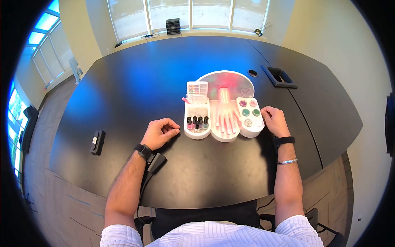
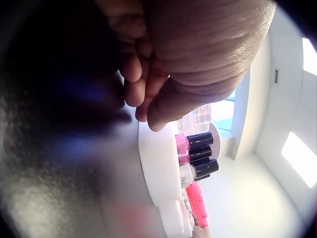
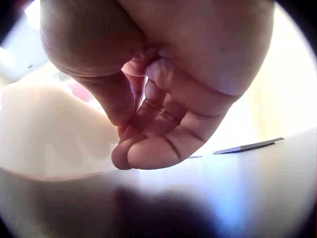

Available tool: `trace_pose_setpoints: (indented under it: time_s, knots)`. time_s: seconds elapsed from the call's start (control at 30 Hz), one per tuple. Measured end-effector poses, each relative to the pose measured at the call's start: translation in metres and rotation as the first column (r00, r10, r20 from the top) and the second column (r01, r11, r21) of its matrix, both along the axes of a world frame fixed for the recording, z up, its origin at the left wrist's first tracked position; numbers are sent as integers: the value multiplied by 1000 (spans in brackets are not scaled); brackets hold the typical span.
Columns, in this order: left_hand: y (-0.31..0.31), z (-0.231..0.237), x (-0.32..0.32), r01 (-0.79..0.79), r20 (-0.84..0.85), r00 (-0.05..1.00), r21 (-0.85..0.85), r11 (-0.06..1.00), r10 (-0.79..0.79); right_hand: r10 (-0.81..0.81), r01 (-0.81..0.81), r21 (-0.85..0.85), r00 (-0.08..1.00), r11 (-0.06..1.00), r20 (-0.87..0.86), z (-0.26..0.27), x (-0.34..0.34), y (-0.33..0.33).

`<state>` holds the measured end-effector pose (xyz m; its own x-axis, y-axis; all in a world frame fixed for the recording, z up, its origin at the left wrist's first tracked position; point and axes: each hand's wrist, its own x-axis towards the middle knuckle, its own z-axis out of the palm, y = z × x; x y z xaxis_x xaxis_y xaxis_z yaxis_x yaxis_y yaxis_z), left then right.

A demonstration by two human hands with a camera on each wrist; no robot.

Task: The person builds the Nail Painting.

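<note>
A white nail-play stand sits on the dark table, with a pink model hand lying in its middle. Its left compartment holds several black-capped nail polish bottles, with a card of small nail pieces upright behind them. Small pots of colour fill the right section. My left hand rests on the table just left of the stand, fingers loosely curled and nothing in them. On the other side my right hand lies with loosely bent fingers, its fingertips right at the stand's white side wall.
A round mirror-like panel rises behind the stand. At the table's left lies a small black case. Toward the back right are a round hole and a square recessed frame in the tabletop. A black device is at my left wrist.
</note>
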<state>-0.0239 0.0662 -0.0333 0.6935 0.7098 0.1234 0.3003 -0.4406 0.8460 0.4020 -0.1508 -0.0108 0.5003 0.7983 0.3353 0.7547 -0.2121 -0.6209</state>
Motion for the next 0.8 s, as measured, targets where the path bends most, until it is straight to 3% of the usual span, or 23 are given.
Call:
trace_pose_setpoints:
  time_s: [0.2,0.27,0.43,0.6,0.67,0.8]
  knots:
    - [-5,-18,23,5,73,997,7,1000,-6,217,-206,82,962,975,-167,-15,17,-6]
    - [-8,-22,32,-40,316,945,-136,990,82,206,-216,-65,968,974,-143,1,12,-11]
    - [-16,-11,42,-129,345,918,-204,970,195,227,-234,-56,968,971,-110,3,19,-15]
    - [-9,-16,38,-77,300,945,-181,980,130,205,-221,-98,967,970,-149,8,15,-16]
    - [-8,-15,36,-70,303,945,-187,980,125,233,-234,-75,972,969,-29,-1,22,-15]
    - [-1,-25,35,-16,308,948,-206,978,80,253,-251,-85,967,964,18,6,17,-17]
